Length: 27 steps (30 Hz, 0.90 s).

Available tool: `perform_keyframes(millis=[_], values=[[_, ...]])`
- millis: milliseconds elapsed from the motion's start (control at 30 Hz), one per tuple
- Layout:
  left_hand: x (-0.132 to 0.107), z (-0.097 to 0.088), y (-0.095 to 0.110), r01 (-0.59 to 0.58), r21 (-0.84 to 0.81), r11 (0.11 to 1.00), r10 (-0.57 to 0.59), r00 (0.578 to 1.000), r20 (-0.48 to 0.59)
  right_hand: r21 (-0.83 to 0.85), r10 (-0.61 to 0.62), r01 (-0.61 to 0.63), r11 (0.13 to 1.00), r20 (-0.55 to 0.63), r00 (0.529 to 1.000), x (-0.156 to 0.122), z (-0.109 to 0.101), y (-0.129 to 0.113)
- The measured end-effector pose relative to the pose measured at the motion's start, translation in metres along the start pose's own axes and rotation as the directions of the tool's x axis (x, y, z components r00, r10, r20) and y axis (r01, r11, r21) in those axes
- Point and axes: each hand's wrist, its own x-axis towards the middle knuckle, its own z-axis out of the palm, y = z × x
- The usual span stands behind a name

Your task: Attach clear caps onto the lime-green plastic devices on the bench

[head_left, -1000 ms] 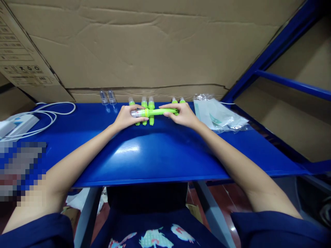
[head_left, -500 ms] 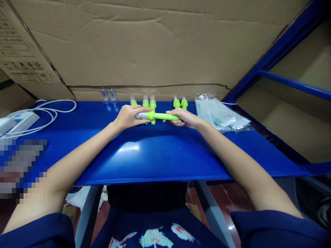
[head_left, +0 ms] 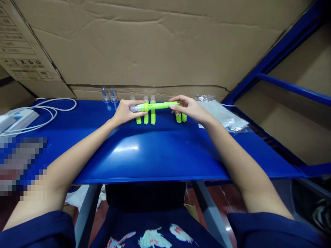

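Both of my hands hold one green marker pen (head_left: 157,106) crosswise above the blue table (head_left: 155,151). My left hand (head_left: 125,112) pinches its clear-capped end. My right hand (head_left: 190,108) grips the other end with curled fingers. Behind and under the pen, three green markers (head_left: 146,118) lie side by side pointing away from me. Two more green markers (head_left: 181,117) lie under my right hand. Two loose clear caps (head_left: 109,95) stand by the cardboard wall.
A cardboard wall (head_left: 155,44) closes the table's far side. A clear plastic bag (head_left: 223,115) lies at the right, beside a blue shelf frame (head_left: 284,86). A white device with coiled cable (head_left: 31,112) sits at the left. A blurred patch covers the near left.
Both hands lifted the held marker slightly up and away from me, so it now sits over the far ends of the lying markers. My right hand shifted over the two right markers.
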Motion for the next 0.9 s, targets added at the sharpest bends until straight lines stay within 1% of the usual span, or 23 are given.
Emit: perform_keyframes(millis=[67, 133, 233, 300, 400, 467, 533, 633, 700, 767, 800, 900], values=[[-0.001, -0.001, -0.001, 0.033, -0.041, 0.999, -0.033, 0.999, 0.004, 0.007, -0.018, 0.018, 1.0, -0.009, 1.0, 0.0, -0.005, 0.002], [-0.001, -0.001, -0.001, 0.057, -0.063, 0.996, -0.055, 0.998, 0.032, -0.007, -0.024, 0.023, 1.0, -0.029, 0.999, 0.001, -0.007, 0.003], [-0.003, 0.0, 0.002, 0.065, -0.062, 0.996, -0.061, 0.996, 0.067, -0.03, -0.002, 0.001, 1.0, -0.022, 1.0, 0.0, -0.005, 0.002], [-0.003, 0.001, 0.004, 0.051, -0.039, 0.998, -0.048, 0.997, 0.066, -0.022, 0.045, -0.045, 0.999, -0.002, 0.999, -0.001, -0.001, 0.0], [-0.004, 0.001, 0.005, 0.005, 0.028, 1.0, -0.007, 0.999, 0.051, -0.011, 0.164, -0.164, 0.986, 0.022, 0.986, -0.002, 0.003, -0.003], [-0.004, 0.002, 0.005, -0.023, 0.083, 0.996, 0.018, 0.998, 0.058, -0.026, 0.256, -0.255, 0.967, 0.068, 0.964, -0.002, 0.004, -0.003], [-0.004, 0.003, 0.004, -0.039, 0.119, 0.992, 0.031, 0.997, 0.069, -0.045, 0.323, -0.319, 0.947, 0.123, 0.939, -0.002, 0.003, -0.002], [-0.004, 0.004, 0.003, -0.036, 0.106, 0.994, 0.03, 0.998, 0.062, -0.045, 0.364, -0.361, 0.931, 0.158, 0.918, -0.002, 0.003, -0.001], [-0.004, 0.004, 0.004, -0.014, 0.064, 0.998, 0.01, 0.999, 0.05, -0.027, 0.379, -0.379, 0.925, 0.143, 0.914, -0.001, 0.005, -0.003], [-0.003, 0.004, 0.004, 0.023, 0.02, 1.0, -0.024, 0.999, 0.043, 0.012, 0.362, -0.365, 0.931, 0.097, 0.927, -0.001, 0.007, -0.006], [-0.003, 0.004, 0.004, 0.045, 0.004, 0.999, -0.045, 0.998, 0.042, 0.036, 0.331, -0.333, 0.942, 0.067, 0.941, -0.001, 0.008, -0.007], [-0.002, 0.004, 0.004, 0.113, -0.029, 0.993, -0.111, 0.993, 0.038, 0.066, 0.178, -0.177, 0.982, -0.004, 0.984, -0.001, 0.007, -0.011]])
